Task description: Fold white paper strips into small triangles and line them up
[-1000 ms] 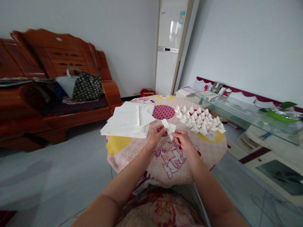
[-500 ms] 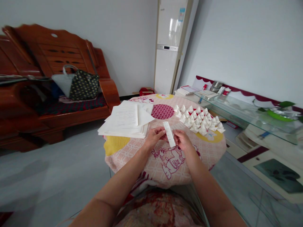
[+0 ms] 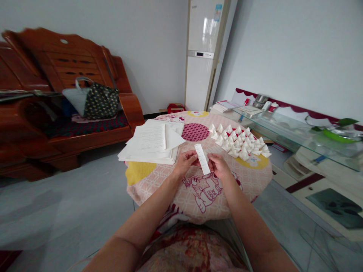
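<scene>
A narrow folded paper strip [image 3: 202, 158] with faint writing is held between my two hands, tilted over the table. My left hand [image 3: 186, 161] pinches its left edge, fingers curled behind it. On the other side my right hand [image 3: 217, 165] grips the right edge between thumb and fingers. Left of the hands lies a stack of paper sheets [image 3: 149, 138], the top ones written on. To the right, several small white folded paper boats [image 3: 241, 141] stand in rows on the patterned tablecloth [image 3: 170, 185].
A glass-topped cabinet [image 3: 306, 132] with pots, papers and a plant stands close on the right. At the left is a wooden sofa [image 3: 73, 56] with a dark patterned bag [image 3: 102, 101] on it. A tall white air conditioner [image 3: 200, 81] stands behind the table.
The view has shifted very slightly. Both hands keep the paper strip in nearly the same place; nothing else has visibly moved.
</scene>
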Available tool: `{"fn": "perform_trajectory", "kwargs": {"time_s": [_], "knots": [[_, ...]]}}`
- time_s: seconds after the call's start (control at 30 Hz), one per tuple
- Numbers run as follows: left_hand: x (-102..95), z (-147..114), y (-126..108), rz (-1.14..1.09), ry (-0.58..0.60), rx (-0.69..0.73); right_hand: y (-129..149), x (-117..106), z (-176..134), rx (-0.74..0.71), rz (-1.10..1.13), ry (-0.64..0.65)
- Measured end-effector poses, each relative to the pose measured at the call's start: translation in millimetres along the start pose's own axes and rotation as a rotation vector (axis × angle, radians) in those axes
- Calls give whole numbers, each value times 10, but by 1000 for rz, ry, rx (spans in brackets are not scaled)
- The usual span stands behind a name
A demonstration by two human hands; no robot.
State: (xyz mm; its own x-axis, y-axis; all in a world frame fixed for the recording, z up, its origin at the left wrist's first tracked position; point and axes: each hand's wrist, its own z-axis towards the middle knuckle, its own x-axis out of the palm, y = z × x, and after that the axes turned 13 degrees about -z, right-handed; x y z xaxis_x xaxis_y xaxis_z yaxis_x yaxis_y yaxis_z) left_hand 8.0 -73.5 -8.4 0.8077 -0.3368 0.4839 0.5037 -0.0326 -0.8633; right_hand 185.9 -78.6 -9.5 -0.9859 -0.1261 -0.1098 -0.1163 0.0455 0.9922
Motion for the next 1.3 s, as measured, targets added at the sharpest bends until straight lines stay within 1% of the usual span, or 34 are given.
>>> {"fn": "perform_trajectory", "kwargs": {"time_s": [0.13,0.37,0.63,0.9,1.3], "knots": [[11,4,-1,-15,-14,11,-12,10,2,-6,0,1],[22,5,-8,-61,4,22,-4,16,-5,-7,60,1],[14,10,15,-37,6,42,-12,18,-4,4,66,4],[22,11,16,-78,26,67,-54,2,22,-34,111,35],[14,-9,0,-67,43,71,-37,12,6,-26,112,27]]}}
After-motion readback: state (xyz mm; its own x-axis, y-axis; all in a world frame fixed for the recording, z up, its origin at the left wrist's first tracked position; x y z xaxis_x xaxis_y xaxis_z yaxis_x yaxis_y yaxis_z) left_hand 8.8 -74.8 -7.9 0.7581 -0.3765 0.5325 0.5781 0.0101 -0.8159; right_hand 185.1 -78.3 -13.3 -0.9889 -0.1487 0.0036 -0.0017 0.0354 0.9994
